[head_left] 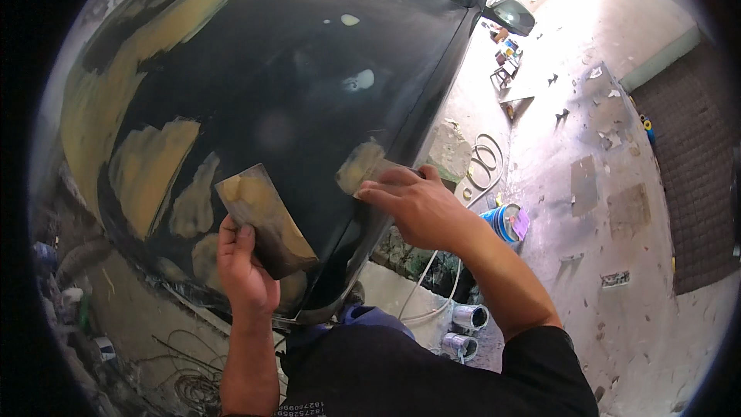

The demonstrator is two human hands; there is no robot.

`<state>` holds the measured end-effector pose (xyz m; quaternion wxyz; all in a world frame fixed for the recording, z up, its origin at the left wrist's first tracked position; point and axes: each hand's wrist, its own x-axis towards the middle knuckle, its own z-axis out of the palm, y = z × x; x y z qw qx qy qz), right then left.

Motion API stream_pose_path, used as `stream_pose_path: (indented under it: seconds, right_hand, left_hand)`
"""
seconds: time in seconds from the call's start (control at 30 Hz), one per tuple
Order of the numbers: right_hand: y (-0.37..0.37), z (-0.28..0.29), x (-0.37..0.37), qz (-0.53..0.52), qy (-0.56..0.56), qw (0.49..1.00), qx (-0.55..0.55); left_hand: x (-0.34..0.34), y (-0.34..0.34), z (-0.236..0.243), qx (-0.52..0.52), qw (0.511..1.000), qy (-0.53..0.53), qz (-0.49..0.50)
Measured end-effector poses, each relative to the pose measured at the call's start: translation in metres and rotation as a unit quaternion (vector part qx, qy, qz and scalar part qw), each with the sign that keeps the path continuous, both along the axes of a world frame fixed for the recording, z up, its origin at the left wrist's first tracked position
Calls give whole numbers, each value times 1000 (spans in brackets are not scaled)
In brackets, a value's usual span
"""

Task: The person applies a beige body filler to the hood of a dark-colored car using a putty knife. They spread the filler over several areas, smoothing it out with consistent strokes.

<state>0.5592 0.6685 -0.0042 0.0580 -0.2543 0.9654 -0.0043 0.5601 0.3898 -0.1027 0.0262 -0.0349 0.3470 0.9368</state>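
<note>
A dark car hood (278, 100) spreads out in front of me, marked with several yellowish putty patches (154, 174). My left hand (245, 274) is closed on a rectangular putty board (266, 220), thumb on top. Yellow putty is smeared over its far end, and its near end is dark. On the hood's right side, my right hand (421, 205) grips a thin putty spreader (380, 172), mostly covered by my fingers. The spreader's edge lies at a small putty patch (357, 164) near the hood's right edge.
A side mirror (511, 17) juts out at the far right of the car. Beside the car on the floor are a blue bucket (503, 222), two open cans (468, 316), and a looped hose (485, 162). A dark quilted mat (687, 162) is at the far right. Tangled cable (197, 388) lies lower left.
</note>
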Motion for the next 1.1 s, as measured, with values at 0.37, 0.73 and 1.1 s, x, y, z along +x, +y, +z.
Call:
stream_pose_path:
  seconds: [0.37, 0.73, 1.1]
  right_hand:
    - [8, 18, -15, 9, 39, 999, -22]
    - [-2, 1, 6, 13, -24, 1000, 6]
    - [12, 21, -51, -61, -20, 996, -64]
  left_hand:
    - [1, 0, 7, -2, 1000, -10, 13]
    - [1, -4, 4, 9, 1000, -7, 18]
    - [-1, 4, 5, -11, 999, -23, 21]
